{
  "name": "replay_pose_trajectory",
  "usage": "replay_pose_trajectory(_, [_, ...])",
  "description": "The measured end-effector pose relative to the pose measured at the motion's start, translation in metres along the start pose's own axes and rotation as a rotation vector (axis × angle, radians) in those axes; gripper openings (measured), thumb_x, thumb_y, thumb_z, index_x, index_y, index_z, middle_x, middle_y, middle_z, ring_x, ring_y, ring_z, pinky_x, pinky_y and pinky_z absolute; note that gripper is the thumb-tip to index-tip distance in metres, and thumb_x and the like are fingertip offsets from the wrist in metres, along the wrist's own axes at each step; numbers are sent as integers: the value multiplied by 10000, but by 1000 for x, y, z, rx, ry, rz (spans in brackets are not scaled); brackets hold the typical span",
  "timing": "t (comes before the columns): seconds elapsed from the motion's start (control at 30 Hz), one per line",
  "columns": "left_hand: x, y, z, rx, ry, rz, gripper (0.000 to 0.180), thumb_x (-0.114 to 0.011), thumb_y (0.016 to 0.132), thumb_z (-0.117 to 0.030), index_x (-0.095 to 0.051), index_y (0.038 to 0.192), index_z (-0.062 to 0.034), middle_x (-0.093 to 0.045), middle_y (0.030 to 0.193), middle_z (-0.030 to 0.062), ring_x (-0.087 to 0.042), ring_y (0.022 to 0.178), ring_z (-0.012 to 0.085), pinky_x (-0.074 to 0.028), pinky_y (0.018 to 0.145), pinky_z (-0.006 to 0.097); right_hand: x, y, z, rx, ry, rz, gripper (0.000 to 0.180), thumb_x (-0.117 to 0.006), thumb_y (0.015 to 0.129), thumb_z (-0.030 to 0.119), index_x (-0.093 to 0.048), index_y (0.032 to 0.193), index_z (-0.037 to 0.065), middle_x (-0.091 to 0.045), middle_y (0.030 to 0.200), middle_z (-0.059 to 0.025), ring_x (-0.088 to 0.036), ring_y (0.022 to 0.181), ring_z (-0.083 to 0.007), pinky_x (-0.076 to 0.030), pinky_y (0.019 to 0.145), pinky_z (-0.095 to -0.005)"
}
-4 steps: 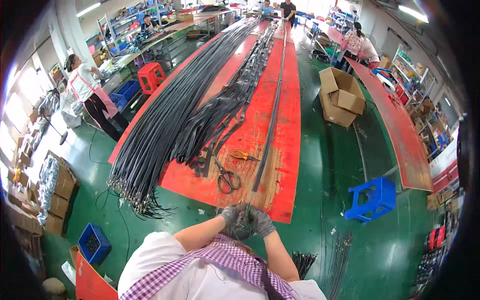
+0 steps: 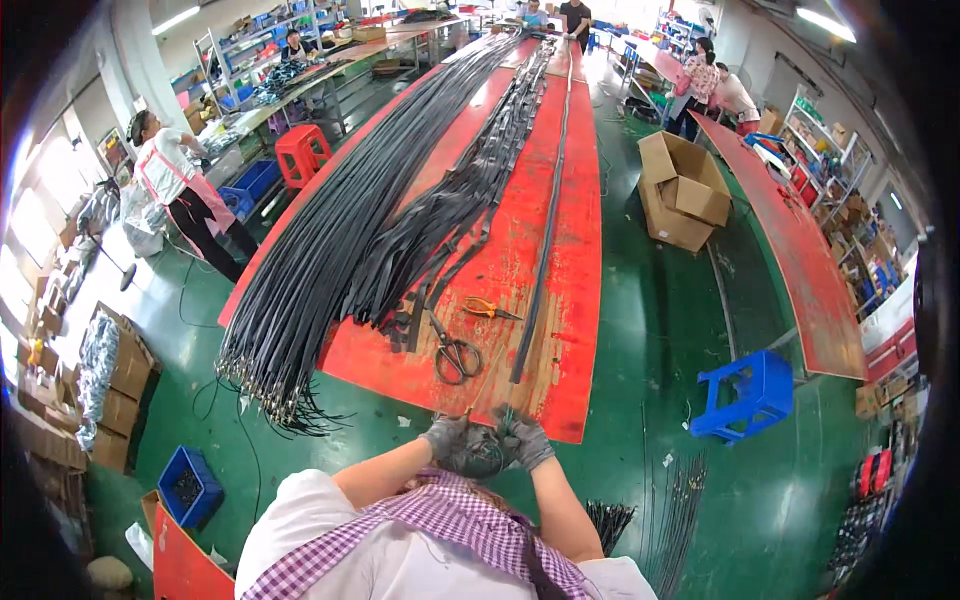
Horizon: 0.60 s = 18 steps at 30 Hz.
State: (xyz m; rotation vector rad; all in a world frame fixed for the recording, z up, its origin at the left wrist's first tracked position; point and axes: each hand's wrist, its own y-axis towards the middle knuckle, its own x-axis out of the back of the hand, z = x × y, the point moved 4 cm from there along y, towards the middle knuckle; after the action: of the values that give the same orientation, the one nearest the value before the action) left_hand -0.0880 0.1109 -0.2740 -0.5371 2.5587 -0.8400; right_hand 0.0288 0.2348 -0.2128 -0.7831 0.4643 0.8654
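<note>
Both gloved hands are just off the near end of the red table (image 2: pixel 400 365). My left hand (image 2: pixel 446 435) is closed, with a thin pale strand at its fingertips; what it grips is too small to name. My right hand (image 2: pixel 526 440) is closed around something thin and dark green, also unclear. Between them, close to my body, is a dark green rounded bundle (image 2: pixel 478 453), partly covered by the hands. Ahead on the table lie black-handled scissors (image 2: pixel 457 361), orange-handled pliers (image 2: pixel 488 308) and one long black strip (image 2: pixel 540 270) whose near end points toward my right hand.
Long black cables (image 2: pixel 340 220) cover the table's left side, their ends hanging off its near edge. Tangled black straps (image 2: pixel 440 225) lie beside them. A blue stool (image 2: pixel 745 395) and a cardboard box (image 2: pixel 683 195) stand to the right. A blue bin (image 2: pixel 187 487) is at lower left. Several people work farther off.
My hands have drawn apart, the left one moving left and the right one slightly right. More of the green bundle shows between them. The people at far right have shifted a little.
</note>
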Motion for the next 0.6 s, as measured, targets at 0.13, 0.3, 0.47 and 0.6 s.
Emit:
replay_pose_trajectory(0.13, [-11, -45, -28, 102, 6, -16, 276, -360, 818, -202, -443, 1051, -79, -519, 954, 52, -488, 880, 169, -388, 769, 262, 30, 11, 6, 69, -295, -199, 215, -542, 762, 123, -569, 947, 17, -602, 839, -72, -563, 703, -129, -453, 581, -232])
replay_pose_trajectory(0.3, [13, -38, 3, -350, 706, -52, 239, -463, 823, -271, -505, 965, -84, -558, 736, 87, -506, 538, 180, -464, 546, 327, 36, 35, 38, 144, -535, -168, 215, -583, 722, 65, -551, 917, -21, -595, 831, -97, -584, 710, -178, -494, 639, -310])
replay_pose_trajectory(0.47, [-10, -73, -20, -1093, 1473, -43, 326, -536, 743, -182, -448, 1033, -61, -548, 842, 101, -530, 746, 208, -448, 652, 281, 66, 67, 13, 118, -477, 22, 259, -541, 753, 56, -505, 989, -45, -554, 976, -123, -544, 883, -189, -455, 780, -309])
replay_pose_trajectory(0.6, [13, -64, 0, -459, 828, 68, 250, -523, 785, -208, -482, 973, -49, -520, 761, 38, -508, 687, 140, -432, 604, 256, 74, 77, -4, 93, -516, -70, 320, -600, 727, 101, -518, 1019, 1, -575, 952, -61, -568, 779, -136, -480, 663, -277])
